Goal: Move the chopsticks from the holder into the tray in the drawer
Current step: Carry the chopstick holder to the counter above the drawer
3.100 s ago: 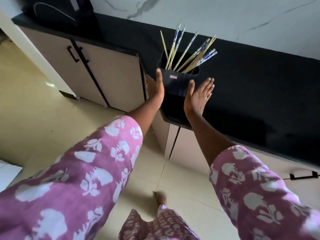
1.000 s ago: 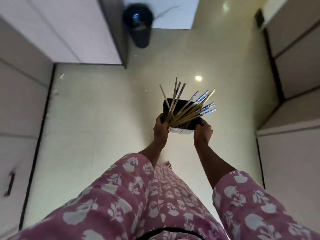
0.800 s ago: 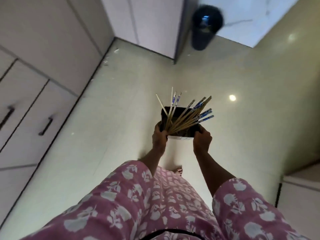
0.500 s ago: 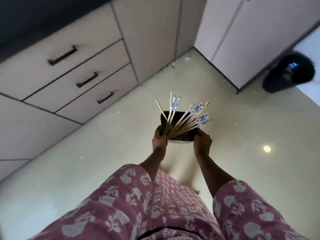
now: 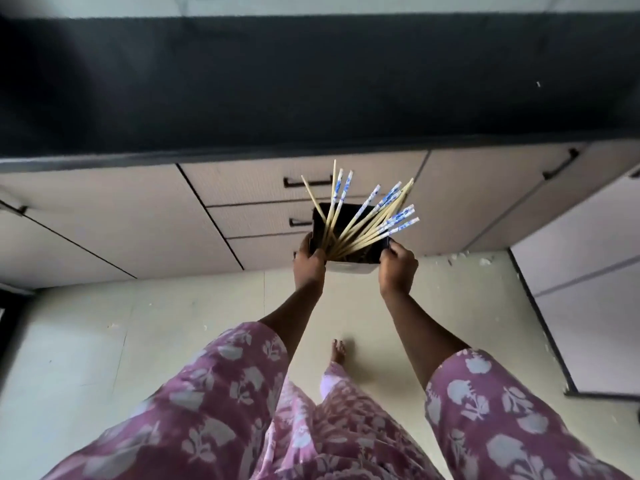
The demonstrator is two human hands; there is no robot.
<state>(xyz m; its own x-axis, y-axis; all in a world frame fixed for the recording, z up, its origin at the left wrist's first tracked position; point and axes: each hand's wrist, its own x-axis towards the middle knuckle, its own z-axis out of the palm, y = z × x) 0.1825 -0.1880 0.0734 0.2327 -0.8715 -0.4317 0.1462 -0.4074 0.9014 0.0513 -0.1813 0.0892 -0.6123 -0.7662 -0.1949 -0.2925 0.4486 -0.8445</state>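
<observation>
I carry a black square holder (image 5: 349,261) in both hands in front of me. My left hand (image 5: 309,265) grips its left side and my right hand (image 5: 397,270) grips its right side. Several wooden chopsticks (image 5: 363,220) with blue-and-white patterned tops fan out of it, leaning up and to the right. Behind the holder stands a stack of three shut drawers (image 5: 256,216) with dark handles. No tray is in view.
A black countertop (image 5: 311,91) runs across the top above beige cabinets (image 5: 104,216). More cabinet doors (image 5: 581,265) stand at the right. The pale tiled floor (image 5: 121,341) lies below, with my foot (image 5: 337,351) on it.
I lifted the holder off the earlier counter with both hands and turned around with it. The drawer stack has swung from the upper left to straight ahead, close behind the holder.
</observation>
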